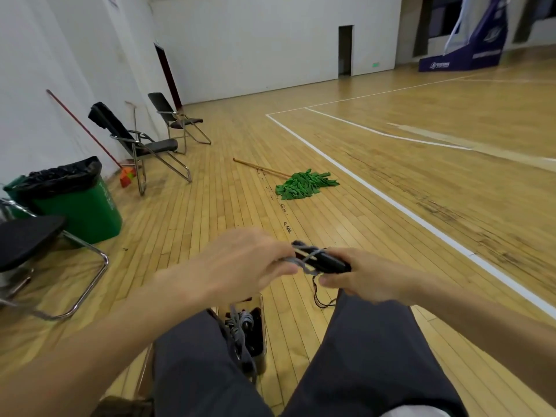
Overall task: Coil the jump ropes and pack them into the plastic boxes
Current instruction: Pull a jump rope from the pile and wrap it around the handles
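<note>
Left hand [240, 264] pinches the grey cord of the jump rope [320, 260]; right hand [371, 276] grips its black handles, with the cord wound around them. A loose strand hangs below the handles. A plastic box [264, 326] stands on the wooden floor [376, 206] between the knees and holds coiled ropes [240, 323]. A green mop [304, 186] lies on the floor ahead; a green bin [87, 206] and folding chairs [144, 142] stand at left.

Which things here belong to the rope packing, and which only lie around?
Job: left hand, right hand, the jump rope both hold, plastic box between the knees.
Lying about: green mop, green bin, folding chairs, broom at the wall.
</note>
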A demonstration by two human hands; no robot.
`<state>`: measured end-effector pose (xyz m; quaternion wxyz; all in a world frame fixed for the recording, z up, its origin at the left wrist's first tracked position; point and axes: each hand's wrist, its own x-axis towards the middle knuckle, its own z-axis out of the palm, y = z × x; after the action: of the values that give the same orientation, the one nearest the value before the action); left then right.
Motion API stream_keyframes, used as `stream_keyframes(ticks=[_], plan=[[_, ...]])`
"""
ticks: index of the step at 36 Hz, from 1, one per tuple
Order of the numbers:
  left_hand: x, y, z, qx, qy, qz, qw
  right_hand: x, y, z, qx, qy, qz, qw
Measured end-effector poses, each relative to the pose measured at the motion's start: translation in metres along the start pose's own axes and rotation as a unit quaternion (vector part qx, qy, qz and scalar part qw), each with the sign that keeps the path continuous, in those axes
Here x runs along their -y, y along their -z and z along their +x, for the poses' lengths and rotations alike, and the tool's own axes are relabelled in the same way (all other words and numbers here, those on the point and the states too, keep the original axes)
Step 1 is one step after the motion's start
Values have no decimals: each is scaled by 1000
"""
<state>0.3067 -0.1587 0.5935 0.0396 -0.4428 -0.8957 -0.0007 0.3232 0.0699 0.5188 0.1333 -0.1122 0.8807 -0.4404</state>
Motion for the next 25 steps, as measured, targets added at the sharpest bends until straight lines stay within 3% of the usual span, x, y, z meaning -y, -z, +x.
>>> stream_keyframes(ticks=[4, 9, 16, 21, 25], plan=[[10, 21, 15, -20, -51, 11, 998, 19, -14, -3, 71, 42, -77, 994], [17, 28, 29, 1, -60, -147, 987, 49, -20, -21, 123, 119, -80, 982], [25, 17, 29, 4, -70, -381, 922, 60, -14, -37, 100, 160, -69, 980], [26, 2, 29, 9, -41, -441, 897, 59, -11, -39, 82, 177, -25, 981], [28, -8, 25, 7, -39, -440, 897, 58, -13, -35, 52, 178, 18, 983]])
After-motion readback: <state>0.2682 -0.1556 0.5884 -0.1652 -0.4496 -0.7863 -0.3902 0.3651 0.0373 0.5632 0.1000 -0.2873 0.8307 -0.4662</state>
